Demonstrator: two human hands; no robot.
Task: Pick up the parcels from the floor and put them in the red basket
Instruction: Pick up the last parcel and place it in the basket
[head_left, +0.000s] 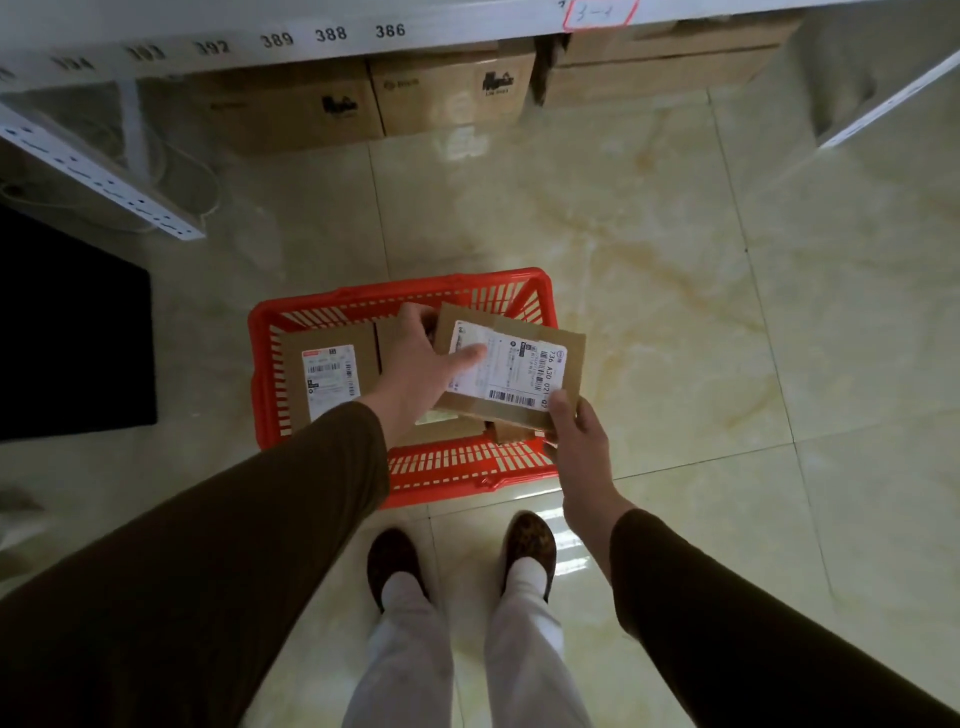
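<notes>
Both hands hold one parcel (511, 371) over the red basket (270, 332). Left hand (421, 358) is spread wide across the parcel's left end, thumb lying flat on the white label (511, 366), fingers curled over the far edge. Right hand (574, 431) pinches the parcel's near right corner, thumb on top, remaining fingers hidden beneath, so a narrow grip closed on cardboard. The parcel sits tilted, its right end sticking out past the basket rim.

Left of the left hand, a second parcel (327, 376) lies flat inside the basket, label up. Under the held parcel, more cardboard shows near the right hand; cannot tell whether that is one box or two, mostly covered. Basket floor under the hands is hidden. The left sleeve (208, 545) covers the basket's near left corner.

Label text is partly readable, small print blurred. Beyond the hands, cartons (452, 96) sit under a shelf (311, 26) with numbers along its edge; left numbers are smeared. Far left of the left hand, a black mat (72, 332), cut off by the frame edge. Below the hands, two shoes (392, 558) on pale tile floor (727, 312).
</notes>
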